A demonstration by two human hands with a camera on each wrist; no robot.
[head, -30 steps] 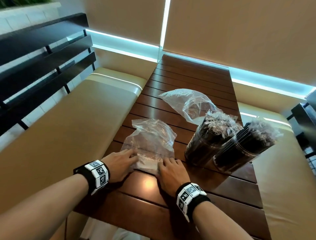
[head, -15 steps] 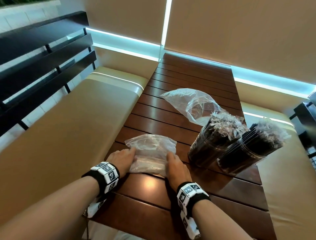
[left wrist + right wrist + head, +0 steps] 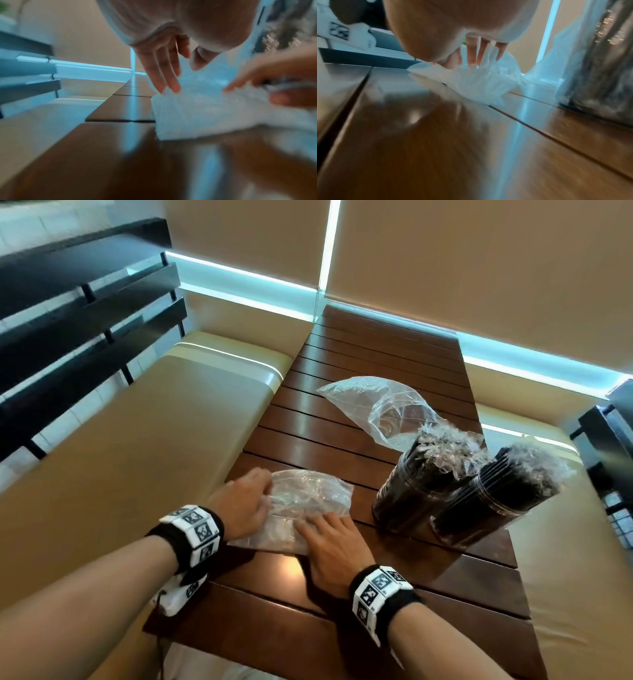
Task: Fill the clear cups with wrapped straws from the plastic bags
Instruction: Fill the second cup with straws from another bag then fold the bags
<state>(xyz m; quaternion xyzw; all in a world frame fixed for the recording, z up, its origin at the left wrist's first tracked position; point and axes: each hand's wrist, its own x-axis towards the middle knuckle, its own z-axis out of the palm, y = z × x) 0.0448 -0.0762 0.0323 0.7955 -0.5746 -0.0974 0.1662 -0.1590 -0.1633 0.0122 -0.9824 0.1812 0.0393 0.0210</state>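
Two clear cups (image 3: 414,491) (image 3: 493,505) packed with black wrapped straws stand side by side at the table's right. A crumpled empty plastic bag (image 3: 308,498) lies flat on the wooden table (image 3: 370,361) in front of me. My left hand (image 3: 253,491) rests with straight fingers on the bag's left edge. My right hand (image 3: 325,532) presses flat on its near right part. In the left wrist view the fingers (image 3: 169,81) touch the bag (image 3: 202,112). In the right wrist view the fingers (image 3: 479,54) press into the bag (image 3: 486,83).
A second empty plastic bag (image 3: 383,409) lies farther back, against the left cup. Beige padded benches (image 3: 144,440) flank the table on both sides. A dark slatted rail (image 3: 85,313) runs along the left. Blinds close off the far end.
The near bag has been pressed flatter and smaller. My left hand slid forward along its left edge, and my right hand moved onto its near right corner.
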